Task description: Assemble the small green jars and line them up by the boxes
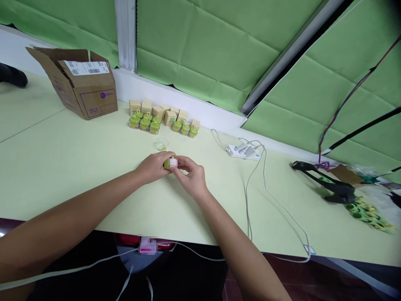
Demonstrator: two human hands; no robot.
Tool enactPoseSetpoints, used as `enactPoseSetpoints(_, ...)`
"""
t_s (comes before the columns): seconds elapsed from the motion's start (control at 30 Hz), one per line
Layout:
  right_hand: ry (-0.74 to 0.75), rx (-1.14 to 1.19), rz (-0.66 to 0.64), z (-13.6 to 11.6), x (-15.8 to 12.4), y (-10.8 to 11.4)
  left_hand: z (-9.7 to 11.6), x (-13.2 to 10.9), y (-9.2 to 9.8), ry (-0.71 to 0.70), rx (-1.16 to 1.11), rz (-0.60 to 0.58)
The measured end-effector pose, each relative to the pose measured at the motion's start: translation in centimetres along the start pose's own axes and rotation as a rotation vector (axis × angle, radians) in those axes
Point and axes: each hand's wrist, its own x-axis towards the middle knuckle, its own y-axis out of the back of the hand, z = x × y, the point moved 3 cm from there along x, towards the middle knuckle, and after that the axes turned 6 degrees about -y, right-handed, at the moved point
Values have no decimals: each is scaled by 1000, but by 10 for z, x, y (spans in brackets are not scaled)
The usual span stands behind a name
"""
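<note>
My left hand (152, 168) is closed around a small green lid (166, 164), like those on the jars farther back. My right hand (192, 177) pinches a white rounded piece (173, 161) that sits against the lid's open side. Both hands meet just above the table, and the fingers hide part of the lid. A clear plastic cup (161, 144) with a yellow patch stands just beyond my left hand. Behind it, several green-lidded clear jars (145, 122) with loop handles are grouped in front of small cardboard boxes (171, 118).
An open cardboard carton (94, 94) stands at the back left. To the right lies a white power strip (242, 151), its cables running over the table's front edge. A black strap-like object (336, 188) and a green patterned bundle (366, 214) lie at the far right.
</note>
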Motion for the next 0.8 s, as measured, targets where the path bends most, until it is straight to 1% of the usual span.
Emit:
enactPoseSetpoints(0.1,-6,-56,-4,-3,0,1,-2,-1,-1,-1,24,-20)
enactPoseSetpoints(0.27,-16,-161,-48,-2,-1,2,-3,-3,-3,-9,25,-43)
enactPoseSetpoints(0.4,-32,-147,-16,0,1,1,-3,-1,-2,17,10,-21)
enactPoseSetpoints(0.5,-63,-45,16,1,4,1,-2,1,-1,29,-33,15)
enactPoseSetpoints(0.6,-135,123,10,2,8,0,0,2,1,-7,-94,80)
enactPoseSetpoints(0.73,-304,388,-92,3,10,-5,4,2,2,-138,-76,142)
enactPoseSetpoints(0.8,-340,456,-143,2,10,-6,4,2,2,-182,-44,160)
